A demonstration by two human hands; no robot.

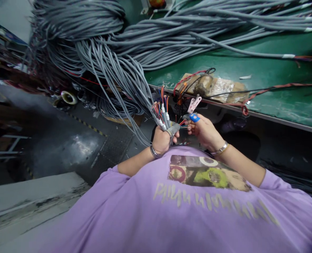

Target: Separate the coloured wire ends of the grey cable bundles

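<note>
Several cables (168,122), bunched in your closed left hand (161,139) just short of the surface (274,72), with one set of wires (182,122) lying crosswise, tips rightward into your nearer right hand (204,130), its fingers pinched on them.

Dim, softly blurred, with floor (79,147) glare and stretched edges

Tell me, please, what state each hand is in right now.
Left hand: closed around gray cable ends.
Right hand: curled at colored wires; grip unclear.

unreadable lettering (213,203) on purple shirt (134,207)
</note>
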